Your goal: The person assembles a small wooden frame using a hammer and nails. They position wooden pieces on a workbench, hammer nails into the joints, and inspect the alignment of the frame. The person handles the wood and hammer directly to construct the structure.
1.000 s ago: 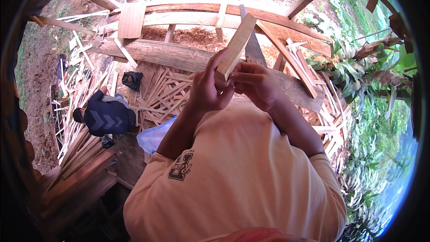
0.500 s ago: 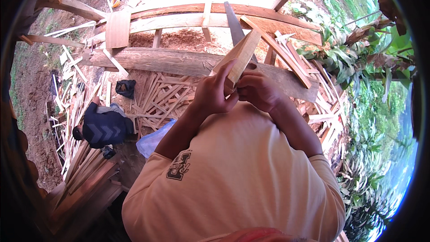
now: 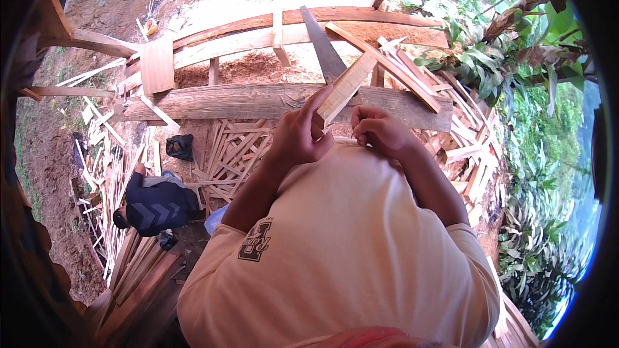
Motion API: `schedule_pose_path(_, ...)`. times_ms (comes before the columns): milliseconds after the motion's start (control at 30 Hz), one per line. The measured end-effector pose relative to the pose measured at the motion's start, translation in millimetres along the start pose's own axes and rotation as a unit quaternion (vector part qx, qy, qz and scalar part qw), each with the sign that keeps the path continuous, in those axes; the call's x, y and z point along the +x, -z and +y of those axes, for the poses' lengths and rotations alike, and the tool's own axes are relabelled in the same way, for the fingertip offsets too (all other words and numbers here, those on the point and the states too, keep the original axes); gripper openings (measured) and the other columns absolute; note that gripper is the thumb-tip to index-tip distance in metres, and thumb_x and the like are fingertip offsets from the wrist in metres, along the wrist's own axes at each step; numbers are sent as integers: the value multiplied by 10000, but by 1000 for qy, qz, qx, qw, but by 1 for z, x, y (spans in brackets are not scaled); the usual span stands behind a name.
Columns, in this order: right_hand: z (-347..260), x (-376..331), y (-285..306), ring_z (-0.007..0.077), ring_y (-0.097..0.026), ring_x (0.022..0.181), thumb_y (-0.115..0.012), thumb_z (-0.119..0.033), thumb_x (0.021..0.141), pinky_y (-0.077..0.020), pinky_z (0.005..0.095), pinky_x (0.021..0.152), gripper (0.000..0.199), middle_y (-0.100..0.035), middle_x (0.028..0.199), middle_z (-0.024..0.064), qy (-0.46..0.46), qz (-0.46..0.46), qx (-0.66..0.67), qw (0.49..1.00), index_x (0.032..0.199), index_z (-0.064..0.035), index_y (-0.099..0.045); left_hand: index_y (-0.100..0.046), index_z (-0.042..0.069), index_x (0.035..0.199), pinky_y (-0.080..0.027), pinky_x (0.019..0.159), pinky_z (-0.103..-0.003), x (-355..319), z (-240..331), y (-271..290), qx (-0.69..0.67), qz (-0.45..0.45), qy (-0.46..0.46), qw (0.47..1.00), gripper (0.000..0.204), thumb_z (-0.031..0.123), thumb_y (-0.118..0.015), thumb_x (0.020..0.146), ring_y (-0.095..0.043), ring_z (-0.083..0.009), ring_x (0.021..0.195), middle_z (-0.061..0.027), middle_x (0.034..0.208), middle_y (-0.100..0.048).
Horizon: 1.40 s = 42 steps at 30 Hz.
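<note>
My left hand (image 3: 298,132) is closed round the near end of a short, pale wooden block (image 3: 348,87), with the index finger stretched along its side. The block points up and away from my chest. To its right, apart from the wood, my right hand (image 3: 382,131) is closed with thumb and fingertips together; whatever it may pinch is too small to make out. Just beyond the block, the dark, tapered blade of what looks like a handsaw (image 3: 322,45) leans over the bench rails.
A thick weathered plank (image 3: 225,100) crosses in front of me, with long rails (image 3: 245,38) behind it. Offcuts (image 3: 235,154) lie piled below. At left a person in a dark top (image 3: 158,209) crouches near a black bag (image 3: 180,146). Leafy plants (image 3: 483,67) grow at right.
My right hand has come away from the block and moved slightly right. The block stays in my left hand and is turned to show more of its broad face. The view has shifted.
</note>
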State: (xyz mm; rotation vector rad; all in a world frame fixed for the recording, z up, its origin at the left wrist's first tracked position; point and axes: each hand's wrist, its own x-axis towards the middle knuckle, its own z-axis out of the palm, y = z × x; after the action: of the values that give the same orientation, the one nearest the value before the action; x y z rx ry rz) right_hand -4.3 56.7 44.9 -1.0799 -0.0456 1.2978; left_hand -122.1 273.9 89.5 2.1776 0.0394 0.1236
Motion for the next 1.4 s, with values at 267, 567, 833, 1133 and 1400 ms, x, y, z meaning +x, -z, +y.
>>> schedule_pose_path(267, 1, -15, 50, 291, -674, 905, -769, -144, 893, -531, 393, 811, 258, -683, 1008, 136, 124, 335, -521, 775, 1072, -4, -648, -523, 14, 1484, -492, 570, -287, 0, -16, -1, -67, 36, -22, 997, 705, 36, -727, 810, -572, -112, 516, -26, 598, -594)
schedule_pose_path(567, -38, -7, -28, 367, -551, 1339, -840, -76, 785, -472, 456, 1111, 636, -605, 1390, 145, 378, 123, -577, 713, 1371, -82, -592, -577, -24, 1338, -553, 641, -306, 1, 13, -11, -83, 61, 67, 992, 591, 96, -854, 830, -701, -135, 675, -107, 782, -708)
schedule_pose_path(833, -15, 35, -23, 354, -565, 1265, -673, 46, 748, -363, 519, 1159, 467, -639, 1182, 137, 408, 31, -574, 709, 1197, -70, -619, -588, 5, 1094, -588, 693, -389, -13, 7, -19, -43, 92, 38, 994, 544, 254, -940, 763, -760, -287, 793, -181, 892, -727)
schedule_pose_path(1133, -9, 36, -33, 349, -583, 1171, -632, 82, 687, -387, 479, 1083, 401, -627, 1045, 119, 368, 76, -575, 727, 1062, -58, -620, -660, 3, 1087, -583, 724, -398, -26, 6, -29, 0, 197, -17, 980, 474, 200, -940, 759, -744, -305, 797, -161, 904, -734)
schedule_pose_path(1400, -16, 42, -33, 354, -582, 1169, -614, 66, 712, -393, 475, 1065, 371, -627, 1043, 110, 362, 41, -586, 724, 1060, -60, -609, -644, -6, 1150, -581, 710, -396, -23, 3, -19, -23, 170, -23, 985, 445, 189, -881, 828, -737, -304, 794, -162, 921, -720)
